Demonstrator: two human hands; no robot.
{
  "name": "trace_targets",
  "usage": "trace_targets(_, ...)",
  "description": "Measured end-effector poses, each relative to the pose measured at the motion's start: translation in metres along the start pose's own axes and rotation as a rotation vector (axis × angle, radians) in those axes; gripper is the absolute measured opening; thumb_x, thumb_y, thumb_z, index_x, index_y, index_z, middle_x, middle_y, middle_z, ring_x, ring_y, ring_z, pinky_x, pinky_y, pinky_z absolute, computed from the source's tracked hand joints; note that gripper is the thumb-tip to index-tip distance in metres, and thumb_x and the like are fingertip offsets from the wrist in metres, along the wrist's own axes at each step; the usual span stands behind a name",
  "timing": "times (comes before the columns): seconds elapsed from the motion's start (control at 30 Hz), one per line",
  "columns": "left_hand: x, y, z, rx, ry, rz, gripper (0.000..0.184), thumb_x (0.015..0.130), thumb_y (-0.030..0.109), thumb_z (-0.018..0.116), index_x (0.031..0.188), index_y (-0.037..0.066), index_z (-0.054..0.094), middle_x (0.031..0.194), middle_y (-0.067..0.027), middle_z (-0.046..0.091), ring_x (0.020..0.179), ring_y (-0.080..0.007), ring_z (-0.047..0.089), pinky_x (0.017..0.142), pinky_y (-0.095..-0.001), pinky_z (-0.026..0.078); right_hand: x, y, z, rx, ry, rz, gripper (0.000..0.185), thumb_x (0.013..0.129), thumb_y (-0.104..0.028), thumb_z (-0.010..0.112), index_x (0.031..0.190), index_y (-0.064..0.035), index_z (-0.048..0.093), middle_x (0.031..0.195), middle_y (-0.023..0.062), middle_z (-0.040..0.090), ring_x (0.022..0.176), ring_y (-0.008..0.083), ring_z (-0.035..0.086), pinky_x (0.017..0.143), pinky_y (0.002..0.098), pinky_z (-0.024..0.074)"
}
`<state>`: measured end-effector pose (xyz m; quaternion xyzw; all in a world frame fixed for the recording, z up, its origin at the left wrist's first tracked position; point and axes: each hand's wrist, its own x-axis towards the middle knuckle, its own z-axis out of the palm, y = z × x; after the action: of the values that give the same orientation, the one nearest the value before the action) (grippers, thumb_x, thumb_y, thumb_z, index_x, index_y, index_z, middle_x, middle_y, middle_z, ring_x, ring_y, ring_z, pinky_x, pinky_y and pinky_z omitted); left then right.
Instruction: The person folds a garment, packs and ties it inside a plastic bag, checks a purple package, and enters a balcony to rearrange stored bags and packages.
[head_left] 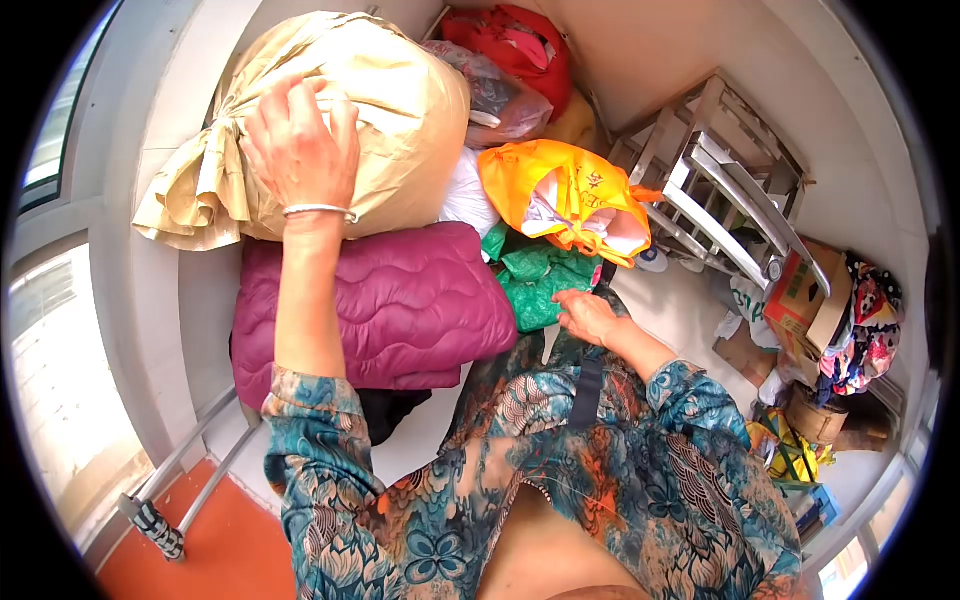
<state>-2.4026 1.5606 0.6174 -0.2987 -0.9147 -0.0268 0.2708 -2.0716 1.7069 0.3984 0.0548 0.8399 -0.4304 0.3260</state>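
My left hand [300, 140] lies over a large beige sack [405, 120], fingers curled into its creased fabric near the gathered neck. Below it, a folded purple quilted piece [400, 300] with wavy stitching lies under my left forearm. My right hand [590, 318] reaches to the edge of a crumpled green plastic bag [540, 275], its fingers extended and apart against it. Just above that hand sits an orange bag [545, 185] with light fabric showing in its opening. A white bag [466, 195] is partly hidden between the sack and the orange bag.
At the back stand a red bag [510, 45] and a clear plastic bag [495, 95]. A metal folding rack [720, 180] leans at the right wall. Cardboard boxes [800, 295] and patterned cloth [865, 325] crowd the far right. Metal rails [200, 465] run at lower left.
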Motion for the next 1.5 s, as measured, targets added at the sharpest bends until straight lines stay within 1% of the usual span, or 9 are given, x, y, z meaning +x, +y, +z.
trace_targets(0.1,0.035,-0.027,0.008,0.274,0.099,0.157,0.036,0.081,0.033,0.059,0.111,0.013,0.057,0.116,-0.0074,0.055,0.108,-0.0281,0.05,0.09,-0.0442,0.038,0.017,-0.001,-0.005,-0.016,-0.004,-0.172,0.036,0.081,-0.016,0.054,0.115,-0.0058,0.05,0.107,0.0208,0.056,0.099,0.0383,0.055,0.082,0.0463,0.0459)
trace_targets(0.2,0.04,-0.065,0.03,0.348,-0.275,-0.111,0.039,0.084,0.039,0.055,0.113,0.013,0.057,0.12,-0.0084,0.053,0.11,-0.0281,0.048,0.09,-0.0446,0.038,0.048,-0.012,-0.036,0.003,0.066,-0.241,0.032,0.081,-0.016,0.054,0.111,-0.0047,0.051,0.102,0.0202,0.059,0.094,0.0394,0.057,0.08,0.047,0.0461)
trace_targets(0.3,0.024,-0.06,0.029,0.459,-0.332,-0.073,0.041,0.086,0.043,0.051,0.114,0.014,0.056,0.121,-0.0097,0.053,0.11,-0.0289,0.049,0.09,-0.0434,0.038,0.081,-0.031,-0.084,0.069,0.108,-0.279,0.028,0.081,-0.015,0.053,0.106,-0.0033,0.055,0.093,0.0207,0.061,0.09,0.04,0.058,0.08,0.0473,0.0461)
trace_targets(0.43,-0.011,-0.048,0.027,0.376,-0.09,-0.041,0.032,0.081,0.039,0.057,0.093,0.009,0.059,0.093,-0.0078,0.057,0.094,-0.0261,0.053,0.081,-0.0411,0.039,0.143,-0.031,-0.141,0.065,0.224,-0.25,0.032,0.08,-0.018,0.055,0.11,-0.0055,0.057,0.096,0.0194,0.063,0.094,0.0375,0.059,0.081,0.0451,0.047)
trace_targets(0.63,-0.074,-0.014,0.004,0.137,0.046,-0.071,0.034,0.081,0.024,0.051,0.105,0.002,0.058,0.098,-0.0129,0.057,0.096,-0.031,0.051,0.084,-0.0403,0.035,0.247,-0.04,-0.225,0.128,0.508,-0.16,0.037,0.079,-0.022,0.057,0.113,-0.0064,0.056,0.11,0.0181,0.059,0.105,0.0347,0.055,0.089,0.043,0.0434)
trace_targets(0.77,-0.081,-0.013,0.011,0.097,-0.026,-0.096,0.036,0.08,0.017,0.045,0.109,-0.002,0.054,0.105,-0.0148,0.056,0.101,-0.0306,0.047,0.093,-0.0416,0.03,0.308,-0.05,-0.26,0.114,0.479,-0.091,0.048,0.078,-0.027,0.061,0.118,-0.0014,0.052,0.116,0.0217,0.056,0.108,0.035,0.054,0.09,0.0417,0.0429)
trace_targets(1.07,-0.06,-0.073,0.04,0.06,-0.075,-0.155,0.037,0.085,0.021,0.039,0.112,-0.002,0.05,0.109,-0.0161,0.054,0.104,-0.031,0.046,0.095,-0.0438,0.029,0.407,-0.043,-0.274,-0.036,0.492,-0.203,0.076,0.072,-0.035,0.067,0.13,0.0043,0.039,0.13,0.0259,0.044,0.12,0.0358,0.045,0.099,0.0393,0.0373)
trace_targets(1.37,-0.059,-0.07,0.04,0.024,-0.115,-0.168,0.039,0.089,0.028,0.034,0.114,0.001,0.048,0.11,-0.0138,0.053,0.104,-0.0284,0.046,0.094,-0.0425,0.028,0.399,-0.055,-0.277,0.251,0.299,-0.343,0.076,0.069,-0.032,0.07,0.128,0.004,0.039,0.124,0.0243,0.048,0.115,0.0361,0.047,0.099,0.0384,0.0375)
trace_targets(1.5,-0.058,-0.071,0.038,0.043,-0.13,-0.145,0.039,0.089,0.029,0.034,0.114,0.002,0.048,0.109,-0.0127,0.053,0.103,-0.028,0.046,0.092,-0.0417,0.029,0.455,-0.016,-0.249,0.058,0.416,-0.149,0.078,0.066,-0.03,0.073,0.128,0.0034,0.038,0.123,0.0233,0.049,0.115,0.0351,0.048,0.098,0.0382,0.039)
